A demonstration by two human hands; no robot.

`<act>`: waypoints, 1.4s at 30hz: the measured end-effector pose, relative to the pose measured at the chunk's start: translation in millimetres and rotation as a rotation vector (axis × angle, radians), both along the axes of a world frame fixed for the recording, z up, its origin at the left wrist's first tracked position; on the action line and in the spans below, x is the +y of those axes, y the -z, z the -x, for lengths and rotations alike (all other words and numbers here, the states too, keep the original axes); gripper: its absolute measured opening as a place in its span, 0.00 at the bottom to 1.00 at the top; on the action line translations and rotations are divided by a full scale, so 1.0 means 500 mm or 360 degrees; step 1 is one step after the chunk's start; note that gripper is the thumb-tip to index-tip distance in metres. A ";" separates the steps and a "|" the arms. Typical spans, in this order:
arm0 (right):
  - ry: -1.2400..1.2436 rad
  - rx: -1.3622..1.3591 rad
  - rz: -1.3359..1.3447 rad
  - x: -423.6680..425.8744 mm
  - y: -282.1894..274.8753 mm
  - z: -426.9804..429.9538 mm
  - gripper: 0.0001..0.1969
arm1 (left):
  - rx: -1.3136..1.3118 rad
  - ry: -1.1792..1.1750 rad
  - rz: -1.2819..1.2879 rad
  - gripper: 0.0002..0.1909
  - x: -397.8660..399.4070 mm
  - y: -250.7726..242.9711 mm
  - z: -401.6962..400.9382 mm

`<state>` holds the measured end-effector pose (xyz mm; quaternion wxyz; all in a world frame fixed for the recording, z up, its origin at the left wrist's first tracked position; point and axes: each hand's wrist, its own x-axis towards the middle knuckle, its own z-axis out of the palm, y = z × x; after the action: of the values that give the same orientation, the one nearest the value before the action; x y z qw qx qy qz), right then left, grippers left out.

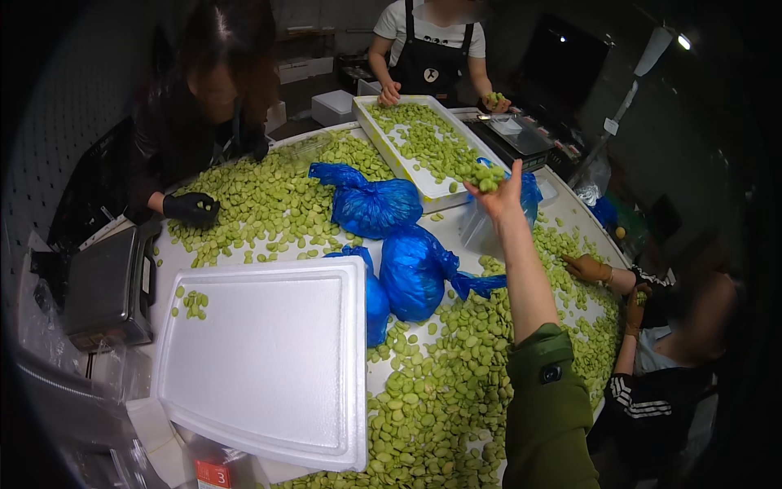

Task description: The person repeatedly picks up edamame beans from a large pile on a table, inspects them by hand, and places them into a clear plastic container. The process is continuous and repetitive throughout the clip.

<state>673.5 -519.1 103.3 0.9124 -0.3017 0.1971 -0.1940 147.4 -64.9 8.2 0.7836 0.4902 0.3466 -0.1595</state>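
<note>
My right hand (502, 198), its green sleeve pushed back, reaches far across the table. A small heap of green broad beans (487, 177) rests in it, palm up, at the near corner of a white foam tray (421, 177). That tray has beans scattered over its floor. My left hand is out of view. Before me lies a white foam box lid (263, 360) with several beans in its far left corner. Knotted blue plastic bags (415, 275) sit beside the lid, and a large spread of shelled beans (446, 367) covers the table at its right.
Co-workers stand or sit around the table; a black-gloved hand (190, 209) is at the left, a brown-gloved hand (588, 269) at the right. Scales (107, 287) stand at the left edge and back right (519, 137). A clear plastic container (482, 229) is under my forearm.
</note>
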 end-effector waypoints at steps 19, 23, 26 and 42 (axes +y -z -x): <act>-0.1147 0.0479 0.2772 0.132 0.056 0.855 0.15 | -0.0498 -0.0303 -0.0212 0.03 -0.066 -0.030 0.039; -0.1205 0.0305 0.2790 0.174 0.129 0.933 0.16 | -0.0554 -0.0177 -0.0343 0.04 -0.051 -0.045 0.092; -0.1265 0.0174 0.2845 0.200 0.166 0.903 0.18 | -0.0581 -0.0185 -0.0433 0.04 -0.015 -0.056 0.127; -0.2034 -0.0686 0.3210 0.436 0.224 0.980 0.26 | -0.0608 0.0076 -0.0444 0.06 -0.026 -0.038 0.174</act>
<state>183.3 -301.2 -8.7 0.2130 -0.8811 -0.3827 0.1787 60.5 -77.6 27.3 0.7557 0.6231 0.1990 -0.0327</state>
